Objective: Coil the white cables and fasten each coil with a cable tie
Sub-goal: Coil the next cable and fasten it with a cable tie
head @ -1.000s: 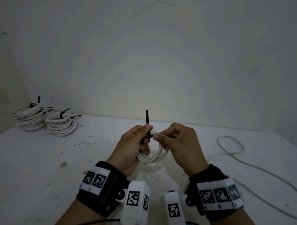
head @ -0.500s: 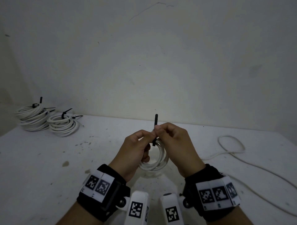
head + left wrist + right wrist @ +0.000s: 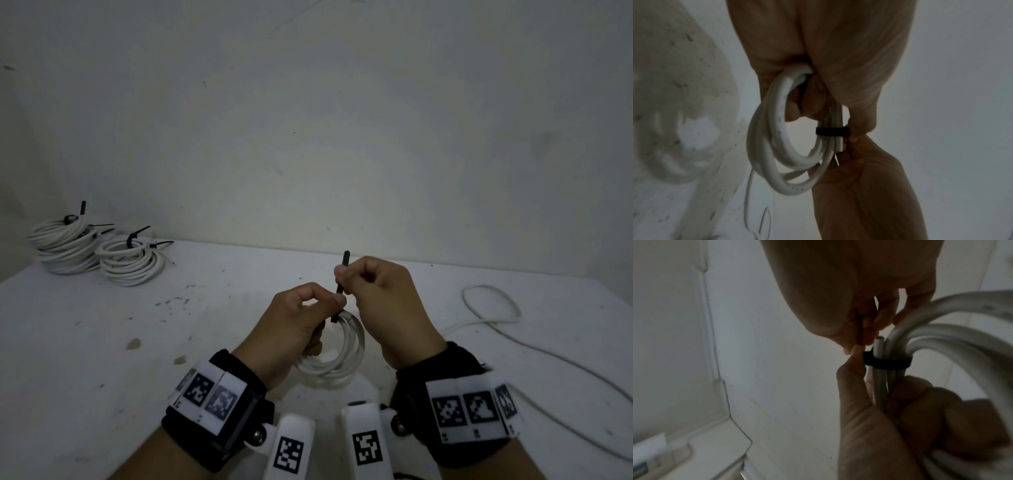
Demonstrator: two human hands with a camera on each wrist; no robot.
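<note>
**Cinching the tie on a small coil**

Pulling tight. Head view: right hand (image 3: 380, 301) pinches the tie tail (image 3: 343, 270) with curled fingers, drawing it toward 12 o'clock; left hand (image 3: 301, 325) grips the coil (image 3: 346, 356) above the table (image 3: 102, 342), likely bracing it. Done coils (image 3: 99, 250) at 10 o'clock, loose cable (image 3: 489, 308) at 3 o'clock.

Left wrist view: tie band (image 3: 831, 131) wraps the strands.

Right wrist view: left thumb sits against the tie's head (image 3: 868, 359), seemingly as a stop.
</note>
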